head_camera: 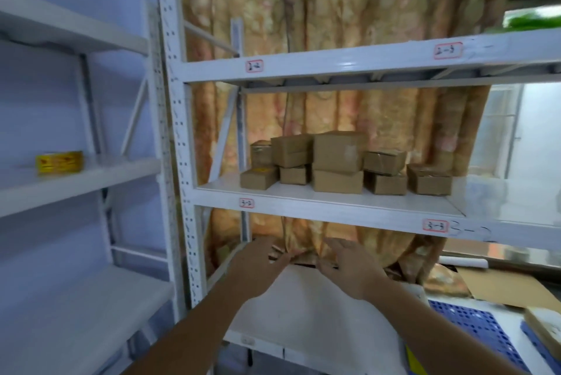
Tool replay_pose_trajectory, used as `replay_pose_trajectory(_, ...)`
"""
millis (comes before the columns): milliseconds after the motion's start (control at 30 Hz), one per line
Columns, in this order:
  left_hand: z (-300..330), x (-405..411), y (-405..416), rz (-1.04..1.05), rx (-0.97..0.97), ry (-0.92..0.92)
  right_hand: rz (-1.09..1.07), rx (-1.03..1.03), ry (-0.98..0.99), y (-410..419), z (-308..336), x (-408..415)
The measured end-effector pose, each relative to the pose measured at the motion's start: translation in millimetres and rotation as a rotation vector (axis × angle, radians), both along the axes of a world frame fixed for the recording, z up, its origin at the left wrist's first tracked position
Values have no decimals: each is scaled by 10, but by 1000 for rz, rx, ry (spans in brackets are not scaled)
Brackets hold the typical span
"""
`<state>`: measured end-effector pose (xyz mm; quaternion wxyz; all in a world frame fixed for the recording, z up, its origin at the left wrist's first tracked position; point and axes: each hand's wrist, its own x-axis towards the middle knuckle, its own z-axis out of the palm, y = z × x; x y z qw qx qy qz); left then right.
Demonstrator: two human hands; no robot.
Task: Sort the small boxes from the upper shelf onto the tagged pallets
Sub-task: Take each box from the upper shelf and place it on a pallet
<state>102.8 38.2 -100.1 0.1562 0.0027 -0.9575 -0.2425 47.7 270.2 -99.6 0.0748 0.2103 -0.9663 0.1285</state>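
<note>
Several small brown cardboard boxes (337,162) are stacked in two layers on a white shelf board (303,192) of the rack, level with tags reading 3-2 and 3-3. Below that shelf, my left hand (258,265) and my right hand (349,265) reach forward side by side with fingers spread and nothing in them. They hover over a lower white board (303,308), well under the boxes. A blue slotted pallet (473,332) lies at the lower right, with a brown box (546,326) at its edge.
A patterned curtain (334,10) hangs behind the rack. A second white rack on the left carries a yellow roll of tape (60,162). Flat cardboard (510,286) lies at the lower right. The shelf above (334,65), tagged 2-2 and 2-3, shows only its underside.
</note>
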Motion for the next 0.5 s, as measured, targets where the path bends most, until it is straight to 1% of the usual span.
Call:
replay_pose_trajectory(67, 91, 27, -285, 32, -9, -5, 11, -46, 18, -258, 87, 30)
replay_pose_trajectory(167, 186, 10, -693, 59, 29, 1, 37, -100, 58, -622, 173, 61)
replay_pose_trajectory(267, 283, -6, -979, 86, -17, 34, 81, -156, 122, -950, 255, 74)
replay_pose_trajectory(500, 366, -358, -1222, 47, -9, 182, 89, -218, 197, -1428, 466, -197)
